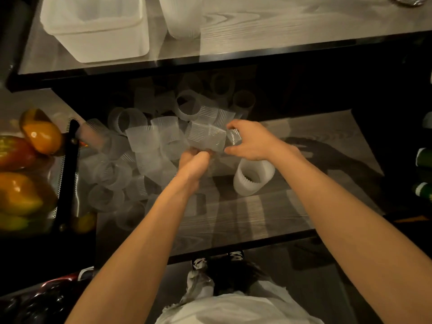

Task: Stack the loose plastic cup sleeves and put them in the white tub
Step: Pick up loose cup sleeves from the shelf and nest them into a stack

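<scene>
Several loose translucent ribbed cup sleeves (145, 141) lie in a heap on the lower wooden shelf (268, 218). My left hand (195, 163) is shut on the bottom of a clear ribbed sleeve (205, 136) held above the heap. My right hand (251, 142) pinches another small sleeve (233, 136) against the first one's right side. A thick stack of nested sleeves (253, 177) lies on its side just under my right wrist. The white tub (98, 29) stands on the upper shelf at the far left, with nothing visible in it.
A second ribbed stack or cup (183, 16) stands right of the tub on the upper shelf (280, 31). A perforated metal basket of mangoes (28, 164) sits at the left. Green-labelled bottles (424, 160) line the right edge. My shoes (201, 263) show below the shelf.
</scene>
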